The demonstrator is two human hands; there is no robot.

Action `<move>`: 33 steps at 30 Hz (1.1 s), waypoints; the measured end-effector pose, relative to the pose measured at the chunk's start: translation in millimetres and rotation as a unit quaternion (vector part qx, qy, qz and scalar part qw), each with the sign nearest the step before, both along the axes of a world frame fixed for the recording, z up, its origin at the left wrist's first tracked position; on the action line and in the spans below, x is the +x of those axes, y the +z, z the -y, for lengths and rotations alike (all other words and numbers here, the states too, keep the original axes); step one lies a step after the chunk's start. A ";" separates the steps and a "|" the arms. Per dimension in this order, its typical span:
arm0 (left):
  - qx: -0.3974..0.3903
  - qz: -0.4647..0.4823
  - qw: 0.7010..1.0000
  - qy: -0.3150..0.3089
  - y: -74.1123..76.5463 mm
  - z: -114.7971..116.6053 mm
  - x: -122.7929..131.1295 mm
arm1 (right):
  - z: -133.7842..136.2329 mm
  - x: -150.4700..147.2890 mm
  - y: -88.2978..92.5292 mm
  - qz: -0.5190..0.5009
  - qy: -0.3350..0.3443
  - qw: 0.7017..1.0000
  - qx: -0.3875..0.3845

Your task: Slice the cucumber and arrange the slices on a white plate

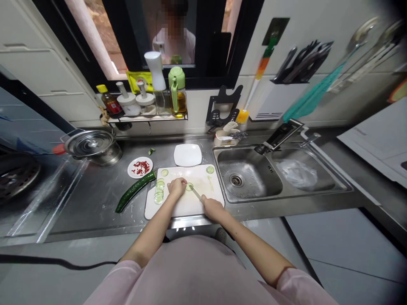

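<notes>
On the white cutting board [182, 207], my right hand [213, 208] grips a knife [197, 194] by its handle. The blade points up and left, its tip over a pale green cucumber slice [188, 187]. My left hand [177, 187] has its fingers bent together at the left edge of that slice, pinching it against the board. To its left lies an overlapping row of cucumber slices [159, 191]. Single slices rest near the board's upper left [164, 173] and upper right [210, 170] corners. A long uncut cucumber [135, 192] leans its end against the board's left side.
Behind the board sits a white square plate [187, 155]. A round plate [130, 171] with chopped red pieces and a lidded steel pot [108, 156] stand left. Right is a double sink [248, 198] with a faucet [280, 136]. A rack [140, 120] of bottles hangs above.
</notes>
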State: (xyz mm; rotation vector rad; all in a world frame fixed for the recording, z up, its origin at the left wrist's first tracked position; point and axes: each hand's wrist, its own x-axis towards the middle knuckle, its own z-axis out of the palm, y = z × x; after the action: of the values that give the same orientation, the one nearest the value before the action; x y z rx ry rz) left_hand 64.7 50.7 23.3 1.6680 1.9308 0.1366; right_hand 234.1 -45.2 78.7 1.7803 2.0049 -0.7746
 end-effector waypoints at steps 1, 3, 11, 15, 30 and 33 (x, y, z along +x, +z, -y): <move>0.000 0.002 1.000 0.000 -0.2 -0.2 0.0 | 2.0 1.1 0.3 0.001 0.000 1.000 -0.001; 0.000 0.006 1.000 0.000 -0.2 -0.5 0.0 | 5.7 3.4 0.8 0.001 0.001 1.000 -0.002; -0.001 0.007 1.000 0.005 2.6 0.2 0.6 | 16.0 10.8 2.1 -0.002 0.004 1.000 -0.009; -0.001 0.013 1.000 0.005 3.9 1.6 1.0 | 20.5 13.7 -0.8 -0.002 0.006 1.000 -0.003; 0.010 -0.003 1.000 -0.009 5.6 7.1 2.1 | 21.7 31.5 -8.8 -0.031 -0.094 0.994 0.054; 0.024 -0.009 1.000 -0.010 3.4 9.8 4.0 | 18.5 30.2 -7.9 -0.028 -0.096 0.994 0.053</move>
State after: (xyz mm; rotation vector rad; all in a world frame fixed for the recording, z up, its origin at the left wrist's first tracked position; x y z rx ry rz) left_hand 68.7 40.9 26.7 1.7259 1.9381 0.1619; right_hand 264.3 -63.8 70.8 2.0586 1.9623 -0.7955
